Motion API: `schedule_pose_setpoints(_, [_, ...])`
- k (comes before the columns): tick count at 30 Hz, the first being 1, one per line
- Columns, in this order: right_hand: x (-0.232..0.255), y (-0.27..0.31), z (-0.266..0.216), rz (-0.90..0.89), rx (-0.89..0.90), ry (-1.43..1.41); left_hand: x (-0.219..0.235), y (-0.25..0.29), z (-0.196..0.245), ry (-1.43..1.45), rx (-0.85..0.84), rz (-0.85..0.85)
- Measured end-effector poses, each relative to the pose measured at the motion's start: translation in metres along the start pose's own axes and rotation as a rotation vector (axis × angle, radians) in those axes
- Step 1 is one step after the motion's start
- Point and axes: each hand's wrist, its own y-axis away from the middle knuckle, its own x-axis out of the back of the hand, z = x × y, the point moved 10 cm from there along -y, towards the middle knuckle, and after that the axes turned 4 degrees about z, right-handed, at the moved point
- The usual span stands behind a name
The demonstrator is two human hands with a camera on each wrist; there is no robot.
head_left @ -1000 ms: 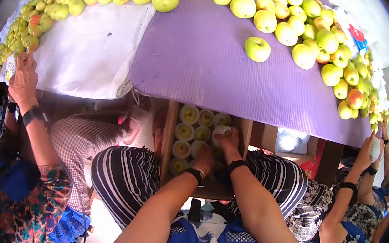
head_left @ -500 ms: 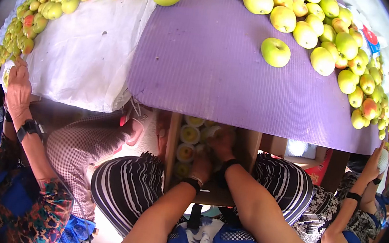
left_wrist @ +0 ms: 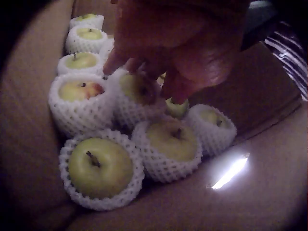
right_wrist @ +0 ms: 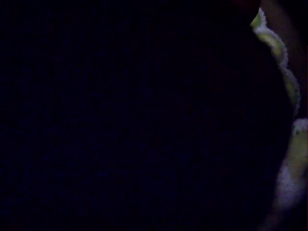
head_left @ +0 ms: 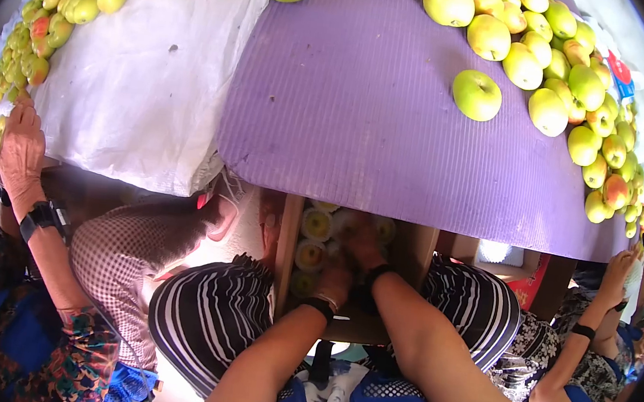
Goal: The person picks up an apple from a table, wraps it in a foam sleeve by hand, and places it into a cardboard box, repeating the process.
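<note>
My left hand [head_left: 333,280] is inside the cardboard box [head_left: 286,240] on my lap, its fingers dim and hidden. Close beyond it my right hand [head_left: 363,241] reaches down among the apples. From the left wrist view, that right hand [left_wrist: 178,53] grips an apple in a white foam net [left_wrist: 139,98] at its top, thumb on one side and fingers on the other. Neighbouring netted apples sit stem-up beside it: a green apple [left_wrist: 98,166] in front, a blushed apple [left_wrist: 79,96] by the wall. The right wrist view is nearly black, with netted apples at its edge.
A purple corrugated sheet [head_left: 347,116] covers the table above the box, with loose apples [head_left: 520,65] heaped round it. White sheeting [head_left: 137,77] lies left. Other people's hands [head_left: 23,143] work at both sides. Another box [head_left: 490,256] stands right.
My right hand has lowered a netted apple into the box, and my left hand has stayed close beside it. The head view has shifted slightly, moving the table lower in the picture.
</note>
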Motion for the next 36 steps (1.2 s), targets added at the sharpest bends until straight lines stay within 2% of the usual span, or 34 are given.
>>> schedule_pose_setpoints(1, [0.006,0.004,-0.029,-0.001,0.087,0.112,0.007,0.000,0.001,0.005,-0.001,-0.005])
schedule_pose_setpoints(2, [0.008,0.008,-0.049,-0.004,0.176,0.221,0.014,0.000,0.000,0.058,0.013,-0.079])
schedule_pose_setpoints(3, [0.006,0.009,-0.045,-0.011,0.173,0.221,0.014,0.002,-0.001,0.110,0.029,-0.154])
schedule_pose_setpoints(5, [-0.008,0.004,-0.023,-0.133,0.039,0.229,0.004,-0.002,-0.003,0.113,0.039,-0.124])
schedule_pose_setpoints(7, [-0.010,0.003,-0.015,-0.141,0.013,0.218,-0.016,-0.007,-0.004,0.116,0.044,-0.092])
schedule_pose_setpoints(8, [-0.012,0.003,-0.010,-0.150,-0.015,0.208,-0.027,-0.009,-0.010,0.343,0.109,-0.042])
schedule_pose_setpoints(10, [-0.010,0.004,-0.007,-0.124,-0.034,0.190,-0.023,-0.007,-0.020,0.569,0.172,0.009])
schedule_pose_setpoints(12, [-0.006,0.006,-0.006,-0.102,-0.057,0.174,0.001,-0.001,-0.004,0.282,-0.044,0.161])
schedule_pose_setpoints(13, [0.005,0.007,-0.017,-0.062,-0.034,0.119,0.009,0.001,-0.003,0.284,-0.044,0.159])
schedule_pose_setpoints(15, [0.014,0.010,-0.020,-0.021,-0.016,0.066,0.011,0.002,0.008,0.120,-0.129,-0.017])
schedule_pose_setpoints(18, [0.018,0.006,-0.019,0.005,0.012,0.045,0.044,0.006,0.010,0.114,-0.200,-0.039])
schedule_pose_setpoints(19, [0.018,0.005,-0.015,-0.010,-0.033,-0.008,0.034,0.002,0.010,0.111,-0.201,-0.038])
schedule_pose_setpoints(21, [0.018,0.005,-0.013,-0.026,-0.078,-0.062,0.019,-0.011,-0.003,0.342,-0.095,0.106])
schedule_pose_setpoints(22, [0.018,0.006,-0.011,-0.039,-0.103,-0.046,0.035,-0.014,-0.004,0.342,-0.095,0.104])
schedule_pose_setpoints(24, [0.018,0.007,-0.007,-0.051,-0.132,-0.030,0.031,-0.019,-0.043,0.613,0.380,-0.120])
schedule_pose_setpoints(25, [0.017,0.007,-0.006,-0.065,-0.124,-0.050,0.031,-0.020,-0.045,0.612,0.379,-0.125])
schedule_pose_setpoints(27, [0.015,0.008,0.000,-0.077,-0.121,-0.068,0.055,-0.017,-0.072,1.082,0.476,0.323])
schedule_pose_setpoints(28, [0.013,0.010,0.005,-0.081,-0.121,-0.044,0.047,-0.023,-0.072,1.082,0.478,0.319])
schedule_pose_setpoints(30, [0.010,0.013,0.012,-0.080,-0.124,-0.021,0.062,-0.036,-0.061,1.059,0.213,0.510])
schedule_pose_setpoints(31, [0.012,0.014,0.012,-0.051,-0.127,-0.151,0.061,-0.038,-0.056,1.059,0.211,0.507])
schedule_pose_setpoints(32, [0.014,0.014,0.012,-0.021,-0.129,-0.280,0.061,-0.040,-0.046,0.910,0.180,0.479])
schedule_pose_setpoints(33, [0.011,0.013,0.019,-0.020,-0.132,-0.280,0.064,-0.041,-0.037,0.760,0.149,0.450])
schedule_pose_setpoints(36, [0.006,0.013,0.037,-0.014,-0.191,-0.281,0.064,-0.039,-0.033,0.718,0.200,0.398])
